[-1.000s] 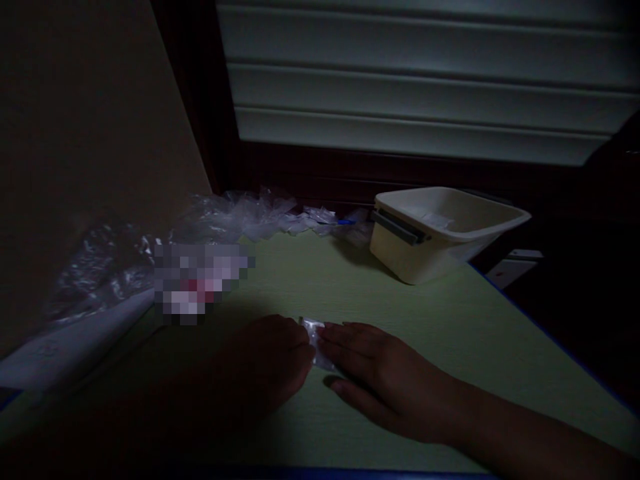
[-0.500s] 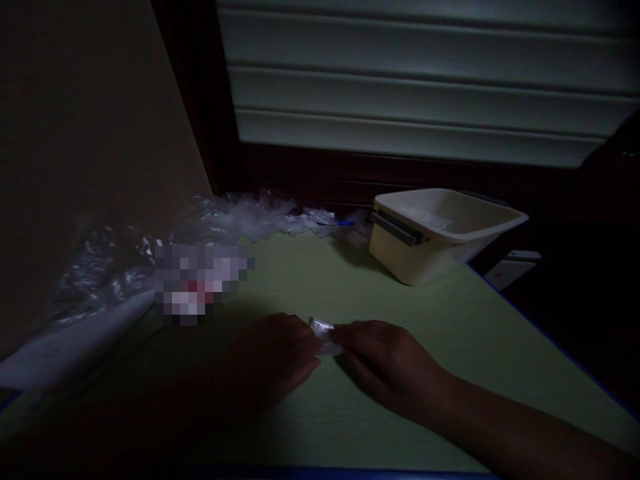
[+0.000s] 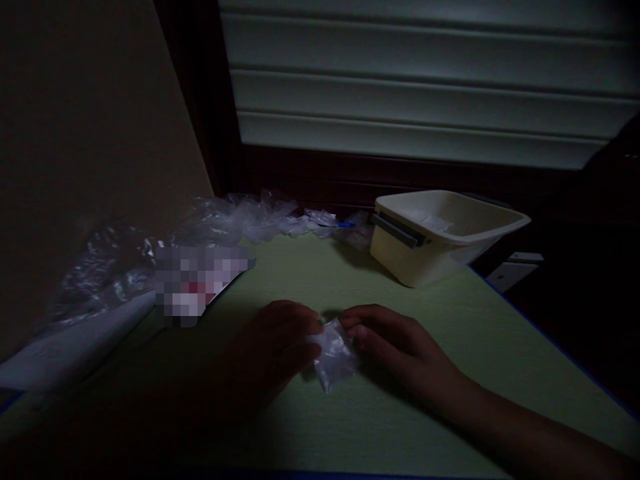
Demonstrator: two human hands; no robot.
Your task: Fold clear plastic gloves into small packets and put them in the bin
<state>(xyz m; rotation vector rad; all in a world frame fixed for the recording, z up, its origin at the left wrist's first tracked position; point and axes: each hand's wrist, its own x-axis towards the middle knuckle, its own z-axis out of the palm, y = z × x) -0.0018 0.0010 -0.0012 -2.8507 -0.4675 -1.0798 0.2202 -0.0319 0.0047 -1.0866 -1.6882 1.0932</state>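
Note:
Between my hands is a small clear plastic bag (image 3: 336, 360), squarish, shiny and tilted, just over the green tabletop. My left hand (image 3: 283, 340) has its thumb and fingers closed at the bag's left edge. On the other side, my right hand (image 3: 395, 340) bends its fingers and thumb around the upper right edge of the bag. Whether the bag contains anything is too dim to tell.
A cream plastic bin (image 3: 415, 257) with a grey handle stands at the back right, some clear plastic inside. Crumpled clear plastic (image 3: 240, 217) lines the back left edge. A blurred-out packet (image 3: 205, 287) lies at left. White phone-like objects (image 3: 513, 273) sit beyond the right edge.
The small bag, earlier bunched flat between my fingertips, now shows more of its face and hangs lower toward me. Both hands have turned, and my fingers have spread slightly.

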